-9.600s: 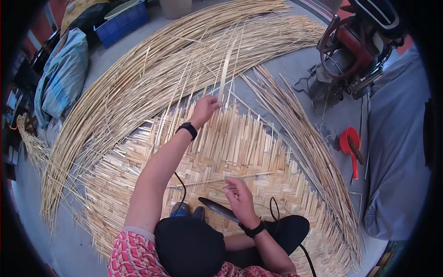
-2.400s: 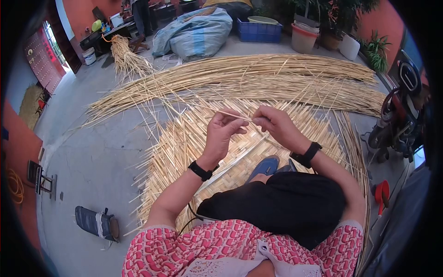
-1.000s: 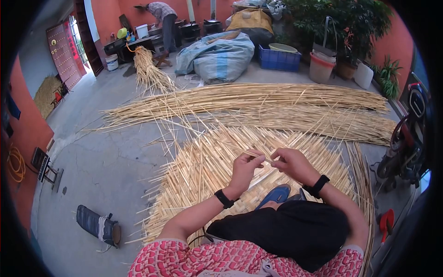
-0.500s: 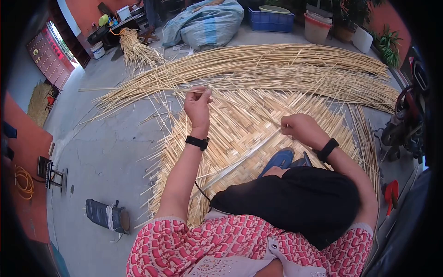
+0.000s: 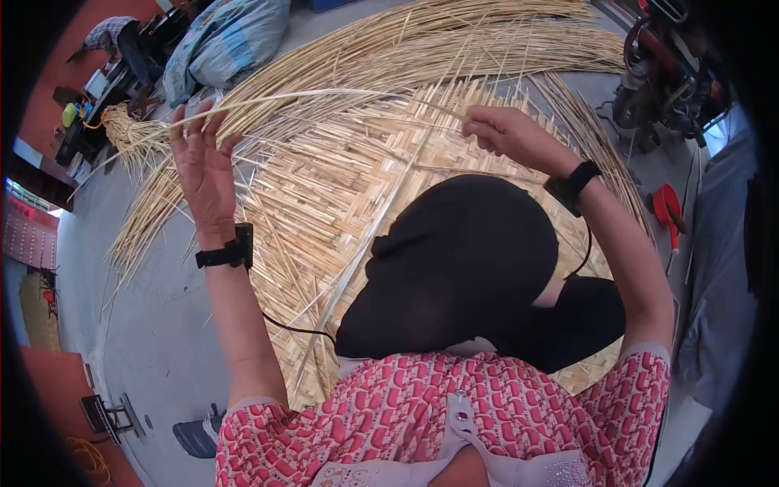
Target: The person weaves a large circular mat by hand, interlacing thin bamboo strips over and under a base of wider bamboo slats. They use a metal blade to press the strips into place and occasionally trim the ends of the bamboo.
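A long thin pale strip (image 5: 324,92) runs in an arc from my left hand to my right hand, above the woven mat. My left hand (image 5: 199,166) is raised at the left with its fingers apart, and the strip passes by its fingers. Closed round the strip's other end is my right hand (image 5: 515,136). Below lies the woven mat (image 5: 381,191), with loose strip ends sticking out along its edges. A flat pale band crosses it. My knee in black cloth hides part of the mat.
Long bundles of strips (image 5: 454,57) curve behind the mat. A blue-grey sack (image 5: 223,53) and a tied bundle (image 5: 134,134) are at the upper left, near a person bending over (image 5: 122,40). A motorcycle (image 5: 669,73) and a red scoop (image 5: 668,209) are at the right.
My left hand has moved left and its fingers have spread. My right hand has risen with the strip. The view has turned, my knee covers more of the mat, and the bending person now shows.
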`<state>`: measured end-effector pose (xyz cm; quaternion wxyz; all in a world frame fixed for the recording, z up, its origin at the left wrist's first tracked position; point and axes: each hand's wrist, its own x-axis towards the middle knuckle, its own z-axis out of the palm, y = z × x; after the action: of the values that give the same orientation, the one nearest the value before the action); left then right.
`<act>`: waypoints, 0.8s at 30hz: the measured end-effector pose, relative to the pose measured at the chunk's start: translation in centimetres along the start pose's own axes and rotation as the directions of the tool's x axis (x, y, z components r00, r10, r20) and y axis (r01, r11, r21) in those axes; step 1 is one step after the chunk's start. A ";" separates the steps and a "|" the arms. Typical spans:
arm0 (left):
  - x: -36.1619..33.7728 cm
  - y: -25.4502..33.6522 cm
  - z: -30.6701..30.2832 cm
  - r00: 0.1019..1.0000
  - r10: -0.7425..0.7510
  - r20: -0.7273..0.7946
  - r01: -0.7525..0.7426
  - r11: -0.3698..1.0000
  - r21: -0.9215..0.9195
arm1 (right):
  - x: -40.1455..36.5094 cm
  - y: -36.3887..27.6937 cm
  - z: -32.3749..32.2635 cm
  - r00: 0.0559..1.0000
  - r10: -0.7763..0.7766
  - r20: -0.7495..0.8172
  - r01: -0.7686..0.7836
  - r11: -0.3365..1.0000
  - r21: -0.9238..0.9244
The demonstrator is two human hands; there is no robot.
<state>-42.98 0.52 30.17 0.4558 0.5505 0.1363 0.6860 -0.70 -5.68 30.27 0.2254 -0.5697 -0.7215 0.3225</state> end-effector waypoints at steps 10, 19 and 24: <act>-0.5 -16.4 12.8 0.794 -0.607 -0.022 0.606 0.794 -0.040 | 3.3 2.6 8.6 0.989 0.133 -0.059 -0.086 0.863 0.498; 8.7 -23.7 8.0 0.679 -0.303 0.669 -0.655 0.162 0.738 | 7.0 3.8 6.2 0.842 -0.521 -0.142 0.430 0.806 -0.407; 3.4 -28.9 11.0 0.614 -0.322 0.720 -0.655 0.301 0.693 | 10.5 10.1 4.6 0.969 -0.194 -0.150 0.096 0.861 -0.499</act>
<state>-19.52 15.53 16.29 -0.0308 0.9482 0.2314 0.2155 0.28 5.00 19.38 0.1677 -0.5806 -0.7948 0.0547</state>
